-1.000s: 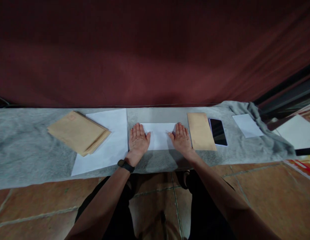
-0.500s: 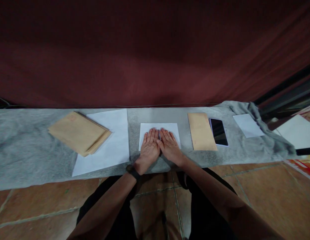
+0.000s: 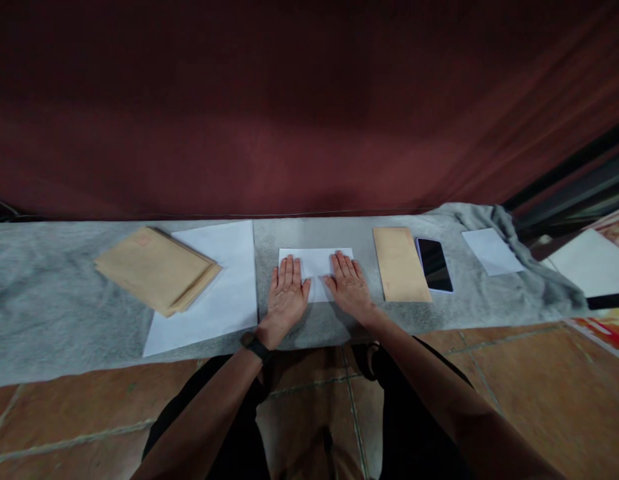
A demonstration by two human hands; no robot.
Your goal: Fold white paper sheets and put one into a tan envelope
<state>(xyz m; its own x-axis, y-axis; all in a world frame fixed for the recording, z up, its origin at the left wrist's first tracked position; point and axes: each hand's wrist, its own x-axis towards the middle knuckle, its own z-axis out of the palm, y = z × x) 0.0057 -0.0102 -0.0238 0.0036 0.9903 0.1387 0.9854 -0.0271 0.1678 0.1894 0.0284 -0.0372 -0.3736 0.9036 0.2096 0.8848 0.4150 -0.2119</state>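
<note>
A small white sheet of paper [image 3: 316,267], perhaps folded, lies flat on the grey cloth in front of me. My left hand [image 3: 288,290] rests palm down over its left end, fingers stretched out. Over the right end, my right hand [image 3: 350,287] is pressed flat as well, its thumb pointing inward. Bare paper shows between the two hands. A single brown envelope [image 3: 402,265] lies just to the right of my right hand.
On the left, a stack of brown envelopes [image 3: 152,267] overlaps larger white sheets [image 3: 234,280]. A phone [image 3: 435,265] touches the single envelope, and another white paper [image 3: 493,251] lies farther right. The grey cloth [image 3: 49,300] covers the long surface below a dark red curtain [image 3: 289,160].
My hands have slid apart along the paper, the left one leftward and the right one rightward. They were side by side at its middle before.
</note>
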